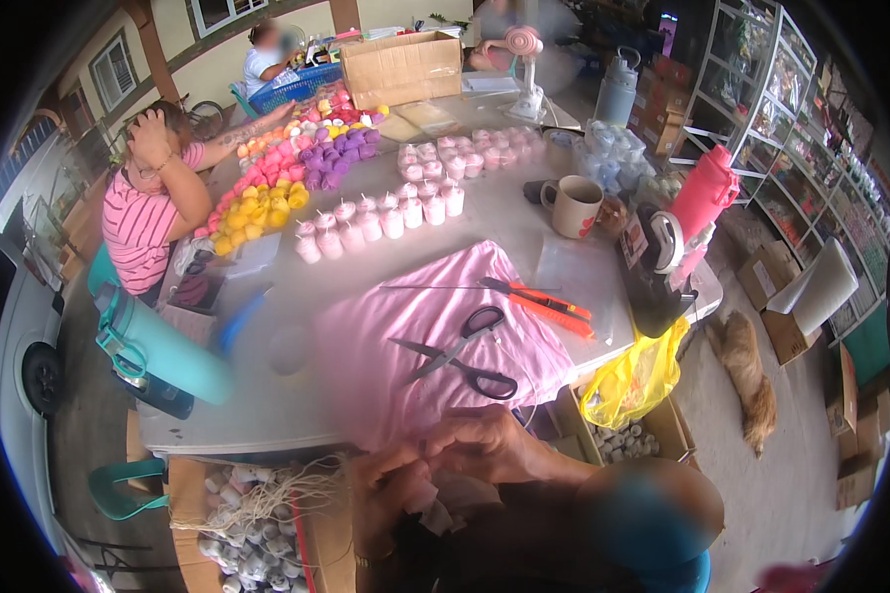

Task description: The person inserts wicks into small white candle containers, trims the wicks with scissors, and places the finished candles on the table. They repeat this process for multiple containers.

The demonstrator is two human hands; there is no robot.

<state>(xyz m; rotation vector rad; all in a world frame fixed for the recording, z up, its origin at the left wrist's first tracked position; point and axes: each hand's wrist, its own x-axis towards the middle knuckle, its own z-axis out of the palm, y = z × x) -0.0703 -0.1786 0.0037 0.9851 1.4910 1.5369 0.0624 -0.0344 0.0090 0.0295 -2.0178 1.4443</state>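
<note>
Both hands are close together at the lower middle, just off the table's near edge. My left hand (394,486) and my right hand (499,443) have their fingers bent inward and pinched. Between and below them shows a pale, crumpled, thin piece (449,506), too blurred to name for sure. Beyond the hands, a pink cloth (386,395) lies over the table edge. On it rest black-handled scissors (452,357), spread apart, and an orange utility knife (559,314) beside a thin rod.
Small pale-pink jar-like pieces with wicks (391,219) stand in rows across the table (316,390). Coloured pieces (257,211) lie near a seated person (148,222). A teal bottle (158,346), mug (573,208) and pink bottle (704,198) stand around. A box (257,524) holds white spools and string.
</note>
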